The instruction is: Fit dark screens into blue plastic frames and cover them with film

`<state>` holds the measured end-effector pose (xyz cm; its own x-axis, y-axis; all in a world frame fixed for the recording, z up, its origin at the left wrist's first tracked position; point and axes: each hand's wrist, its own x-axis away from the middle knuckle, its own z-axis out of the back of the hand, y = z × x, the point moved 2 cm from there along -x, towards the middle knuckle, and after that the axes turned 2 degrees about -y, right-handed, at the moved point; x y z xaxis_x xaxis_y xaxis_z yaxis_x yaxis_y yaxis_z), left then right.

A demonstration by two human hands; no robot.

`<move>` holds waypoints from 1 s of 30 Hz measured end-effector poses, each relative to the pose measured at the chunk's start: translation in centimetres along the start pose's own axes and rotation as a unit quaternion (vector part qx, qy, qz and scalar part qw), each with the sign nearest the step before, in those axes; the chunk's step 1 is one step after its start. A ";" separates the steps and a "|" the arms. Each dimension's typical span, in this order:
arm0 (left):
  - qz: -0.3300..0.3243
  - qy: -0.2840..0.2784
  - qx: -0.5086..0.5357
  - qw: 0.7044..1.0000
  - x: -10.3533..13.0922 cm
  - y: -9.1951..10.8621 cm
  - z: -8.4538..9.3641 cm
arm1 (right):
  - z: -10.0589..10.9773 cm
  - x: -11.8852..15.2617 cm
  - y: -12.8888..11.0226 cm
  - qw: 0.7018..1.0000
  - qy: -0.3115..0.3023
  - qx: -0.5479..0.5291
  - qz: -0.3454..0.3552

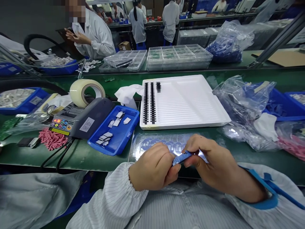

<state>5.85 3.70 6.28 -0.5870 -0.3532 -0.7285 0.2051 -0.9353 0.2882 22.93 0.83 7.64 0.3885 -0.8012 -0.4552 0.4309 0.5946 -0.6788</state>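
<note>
Between my two hands is a small blue flat part (181,158), tilted, its exact kind not clear. My left hand (153,165) is closed around its left end. The thumb and fingers of my right hand (209,159) pinch its right end. Under the hands lies a clear plastic sheet with round blue-white stickers (150,143), partly covered by them. Just beyond is a white ribbed tray (186,105), with black small parts (152,103) lined up in columns along its left side.
Left of the tray stand a blue bin (119,143) with white pieces, a tape dispenser machine (83,117), a tape roll (87,92) and pink pieces (52,138). Plastic bags (247,105) and a blue bin (276,105) fill the right. A co-worker (95,31) stands across the bench.
</note>
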 end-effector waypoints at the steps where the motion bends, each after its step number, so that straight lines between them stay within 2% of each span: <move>1: 0.031 -0.006 0.016 0.999 -0.1 -0.1 0.0 | -0.1 0.1 0.2 1.000 0.016 -0.013 -0.021; 3: 0.133 -0.045 0.084 0.987 -0.4 -0.4 0.0 | -0.3 0.1 0.8 0.993 0.044 -0.043 -0.102; 5: 0.240 -0.102 0.166 0.951 -0.5 -0.6 -0.1 | -0.4 0.1 1.3 0.975 0.047 -0.087 -0.198; 7: 0.310 -0.147 0.213 0.915 -0.7 -0.6 -0.1 | -0.5 -0.1 1.6 0.954 0.030 -0.127 -0.269; 12: 0.401 -0.200 0.237 0.862 -0.7 -0.4 -0.9 | -0.5 -0.1 2.1 0.916 -0.013 -0.183 -0.358; 15: 0.446 -0.196 0.262 0.833 -0.2 -0.5 -1.9 | -0.5 0.0 2.6 0.901 -0.039 -0.203 -0.383; 18: 0.493 -0.198 0.310 0.789 0.3 -0.7 -3.1 | -0.3 -0.1 3.3 0.877 -0.051 -0.240 -0.413; 19: 0.492 -0.203 0.307 0.788 0.4 -0.8 -3.3 | -0.1 -0.1 3.5 0.868 -0.053 -0.260 -0.420; 20: 0.470 -0.210 0.281 0.810 0.3 -1.0 -3.5 | 0.2 -0.1 3.7 0.857 -0.060 -0.284 -0.425; 21: 0.428 -0.214 0.236 0.846 0.2 -1.1 -3.6 | 0.5 0.0 3.9 0.845 -0.072 -0.313 -0.427; 23: 0.314 -0.212 0.134 0.916 -0.3 -1.4 -3.5 | 1.4 0.3 4.2 0.819 -0.107 -0.368 -0.426; 25: 0.190 -0.214 0.056 0.957 -0.9 -1.5 -3.4 | 2.4 1.0 4.3 0.800 -0.134 -0.404 -0.424; 27: 0.052 -0.229 -0.018 0.972 -1.6 -1.4 -3.5 | 3.2 2.1 4.3 0.795 -0.142 -0.418 -0.416; 29: -0.097 -0.235 -0.109 0.961 -2.3 -1.1 -4.0 | 3.6 3.4 4.4 0.818 -0.161 -0.387 -0.395; 30: -0.150 -0.234 -0.139 0.951 -2.5 -0.9 -4.4 | 3.7 4.1 4.4 0.837 -0.183 -0.351 -0.379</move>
<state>10.58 5.33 5.10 -0.9223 -0.0839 -0.3772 0.1352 -0.9845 -0.1118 29.40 0.45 4.93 0.4986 -0.7796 0.3788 0.1316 -0.3639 -0.9221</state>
